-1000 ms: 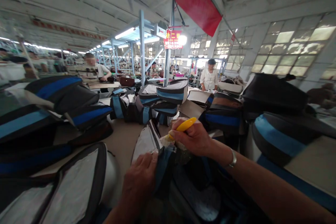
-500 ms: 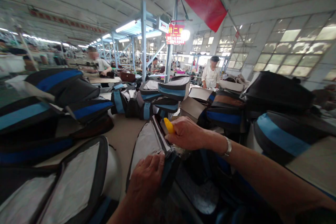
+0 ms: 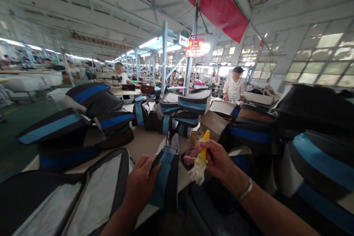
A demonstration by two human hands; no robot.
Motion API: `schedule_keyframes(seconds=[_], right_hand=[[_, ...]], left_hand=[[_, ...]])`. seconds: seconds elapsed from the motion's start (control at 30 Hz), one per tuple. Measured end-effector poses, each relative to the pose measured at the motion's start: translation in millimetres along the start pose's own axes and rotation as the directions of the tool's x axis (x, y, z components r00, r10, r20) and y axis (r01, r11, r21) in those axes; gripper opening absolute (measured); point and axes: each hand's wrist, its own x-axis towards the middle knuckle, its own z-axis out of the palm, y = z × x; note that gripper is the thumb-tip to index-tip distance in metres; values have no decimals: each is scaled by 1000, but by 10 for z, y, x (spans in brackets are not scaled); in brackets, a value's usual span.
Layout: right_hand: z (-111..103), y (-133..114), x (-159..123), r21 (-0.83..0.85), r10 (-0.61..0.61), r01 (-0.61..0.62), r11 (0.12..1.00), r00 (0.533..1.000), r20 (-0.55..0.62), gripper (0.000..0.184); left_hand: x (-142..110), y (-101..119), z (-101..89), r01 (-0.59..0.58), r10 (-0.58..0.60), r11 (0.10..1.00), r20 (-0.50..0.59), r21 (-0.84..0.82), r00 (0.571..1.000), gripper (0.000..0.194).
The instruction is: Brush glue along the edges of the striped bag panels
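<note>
Person's right hand has a yellow-handled brush pinched btwn thumb and fingers, handle up, pale messy bristles down, clear of the work. Left hand grips the L edge of a black bag piece w/ a lt blue stripe, fingers curled over it, standing up at the near side of the beige table.

Container-wise: smth brownish and roundish sits just behind the brush, could be a pot, can't tell, and can't see what's in it. Pinkish lump next to it, also unclear. Further back R, a pale tub w/ dark + light stuff heaped at the top. Near L, an open bag part shows whitish lining, nothing else visible inside.

Vs half a sec ago: brush was down by the piece's edge, now it's off it w/ bristles in full view. Piece has been turned too, pale panel was showing b4, now it's the blue stripe side.
</note>
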Motion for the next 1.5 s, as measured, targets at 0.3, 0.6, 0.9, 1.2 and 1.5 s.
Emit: schedule_keyframes(seconds=[0.3,0.6,0.9,1.2,1.5], right_hand=[[448,622,165,382,52,-98,919,990,129,19],[517,576,250,250,40,-77,965,988,149,21],[590,227,386,-267,-455,396,879,863,-218,27],[792,162,399,-798,-772,526,293,622,127,28],[688,154,353,-774,-830,629,71,468,304,20]], left_hand=[[-303,120,-134,80,-59,972,-101,222,993,36],[-88,243,-51,334,-349,928,74,165,934,43],[85,231,-211,568,-513,731,245,-378,823,40],[86,282,-266,610,-527,656,310,-444,792,42],[159,205,-304,591,-566,704,192,-393,802,39]])
